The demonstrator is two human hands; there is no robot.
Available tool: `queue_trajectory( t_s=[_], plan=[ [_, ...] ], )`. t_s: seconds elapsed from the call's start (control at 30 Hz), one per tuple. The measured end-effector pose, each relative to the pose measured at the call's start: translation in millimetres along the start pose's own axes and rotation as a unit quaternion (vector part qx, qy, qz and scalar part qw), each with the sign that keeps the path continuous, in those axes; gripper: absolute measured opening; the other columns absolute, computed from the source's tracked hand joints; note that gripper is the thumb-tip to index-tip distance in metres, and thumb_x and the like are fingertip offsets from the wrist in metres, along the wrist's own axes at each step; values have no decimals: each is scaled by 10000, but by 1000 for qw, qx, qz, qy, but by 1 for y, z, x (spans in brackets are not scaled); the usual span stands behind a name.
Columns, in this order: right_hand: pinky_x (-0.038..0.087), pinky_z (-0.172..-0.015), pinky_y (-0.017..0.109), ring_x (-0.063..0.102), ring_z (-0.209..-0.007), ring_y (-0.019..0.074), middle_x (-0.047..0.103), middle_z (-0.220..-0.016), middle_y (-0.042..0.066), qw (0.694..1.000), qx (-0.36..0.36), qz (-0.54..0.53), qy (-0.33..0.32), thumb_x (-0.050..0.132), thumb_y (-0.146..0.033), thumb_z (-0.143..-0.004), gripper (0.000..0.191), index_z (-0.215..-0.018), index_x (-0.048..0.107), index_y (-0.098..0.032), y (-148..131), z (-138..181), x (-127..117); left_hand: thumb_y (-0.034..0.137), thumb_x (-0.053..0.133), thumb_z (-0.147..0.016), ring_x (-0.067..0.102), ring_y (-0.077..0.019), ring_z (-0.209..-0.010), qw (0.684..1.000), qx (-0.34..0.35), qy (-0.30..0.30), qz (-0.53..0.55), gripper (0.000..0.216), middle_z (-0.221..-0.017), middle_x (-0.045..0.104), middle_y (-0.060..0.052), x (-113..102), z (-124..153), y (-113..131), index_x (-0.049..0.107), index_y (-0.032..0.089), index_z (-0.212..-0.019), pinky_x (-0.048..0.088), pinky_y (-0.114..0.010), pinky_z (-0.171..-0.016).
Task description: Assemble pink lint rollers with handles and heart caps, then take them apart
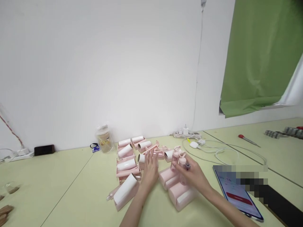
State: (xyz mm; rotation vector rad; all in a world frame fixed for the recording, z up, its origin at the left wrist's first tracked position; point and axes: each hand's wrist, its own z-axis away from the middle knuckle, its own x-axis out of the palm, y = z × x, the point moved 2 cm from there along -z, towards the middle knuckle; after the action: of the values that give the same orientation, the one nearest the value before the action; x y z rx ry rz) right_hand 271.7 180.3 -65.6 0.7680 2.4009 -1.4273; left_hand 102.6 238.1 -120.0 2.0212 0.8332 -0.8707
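Observation:
My left hand (pixel 151 167) lies with its fingers stretched out over a pink case and a white roll, in the middle of a cluster of such pieces. My right hand (pixel 195 175) is closed around small clear bottles with pink loop-topped caps (pixel 182 160). A dark round end shows beside its fingers. Below that hand rest two pink cases with white rolls (pixel 181 194). Left of my left forearm a large white roll (pixel 126 189) leans in a pink holder, next to a clear bottle (pixel 110 196). More pink holders with white rolls (pixel 126 164) lie behind it.
A plastic cup (pixel 104 140) stands against the wall, near a black phone (pixel 44 150). A lit phone (pixel 239 195) lies at the right. Behind are a power strip (pixel 187 135) and loose white cables (pixel 221 153). A red-handled tool (pixel 248 140) is farther right.

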Motion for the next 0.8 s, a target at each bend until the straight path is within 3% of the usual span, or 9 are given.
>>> queue_trajectory(
  t_s=[0.1, 0.17, 0.27, 0.33, 0.4, 0.53, 0.63, 0.7, 0.8],
  plan=[
    [411, -429, 241, 527, -453, 154, 544, -531, -46, 998, 50, -10, -32, 490, -468, -803, 246, -780, 525, -225, 3, 8, 12, 143, 215, -898, 276, -166, -1292, 990, -40, 56, 122, 396, -1349, 370, -119, -14, 31, 16, 280, 164, -1289, 265, -383, -1058],
    [410, -415, 246, 512, -410, 153, 511, -483, -61, 996, 68, -21, -58, 465, -481, -819, 252, -800, 511, -233, 4, 11, 14, 278, 323, -900, 329, -203, -1256, 973, -67, 60, 210, 384, -1301, 398, -127, -18, 56, 25, 281, 179, -1268, 286, -420, -1038],
    [425, -429, 263, 525, -395, 160, 530, -517, -63, 996, 72, -13, -57, 493, -489, -801, 254, -860, 481, -242, 4, 15, 10, 383, 666, -668, 330, -315, -1222, 977, -53, 7, 209, 642, -1269, 396, -145, -12, 83, 37, 369, 176, -1199, 270, -512, -1019],
    [441, -442, 272, 544, -398, 166, 558, -553, -59, 995, 85, -9, -56, 509, -482, -790, 276, -935, 463, -252, 5, 20, 6, 362, 760, -545, 339, -349, -1199, 977, -30, -45, 205, 752, -1254, 407, -151, -5, 92, 44, 401, 170, -1177, 283, -534, -1001],
    [467, -479, 272, 590, -467, 177, 600, -622, -37, 995, 92, -12, -46, 507, -469, -794, 306, -1005, 436, -260, 5, 29, 3, 329, 771, -537, 352, -336, -1193, 967, -23, -75, 242, 809, -1269, 395, -147, 3, 96, 47, 362, 171, -1217, 318, -511, -985],
    [486, -537, 253, 628, -642, 179, 628, -809, 24, 999, 34, 5, 22, 499, -425, -809, 211, -919, 444, -253, 3, 52, -1, 198, 704, -603, 447, -257, -1100, 935, -77, -92, 334, 740, -1205, 452, -109, 8, 99, 49, 317, 182, -1234, 379, -415, -943],
    [452, -475, 242, 579, -540, 153, 568, -690, 3, 998, -38, 7, 43, 493, -367, -820, 136, -784, 443, -245, -2, 59, -3, 162, 654, -636, 479, -230, -1047, 923, -106, -112, 354, 611, -1125, 515, -85, 1, 100, 46, 374, 175, -1180, 380, -384, -928],
    [436, -471, 256, 542, -525, 154, 526, -650, -2, 992, -60, -5, 111, 515, -351, -806, 132, -762, 453, -243, -9, 56, -12, 171, 641, -646, 488, -225, -1029, 927, -108, -119, 339, 537, -1095, 535, -69, -7, 100, 39, 420, 189, -1136, 385, -378, -914],
    [444, -521, 298, 537, -616, 189, 528, -684, 24, 966, -40, -75, 242, 540, -353, -787, 132, -764, 470, -244, -23, 45, -33, 160, 590, -675, 468, -225, -1070, 944, -86, -130, 291, 302, -1107, 527, -61, -22, 101, 22, 523, 209, -966, 361, -376, -941]
  ],
)
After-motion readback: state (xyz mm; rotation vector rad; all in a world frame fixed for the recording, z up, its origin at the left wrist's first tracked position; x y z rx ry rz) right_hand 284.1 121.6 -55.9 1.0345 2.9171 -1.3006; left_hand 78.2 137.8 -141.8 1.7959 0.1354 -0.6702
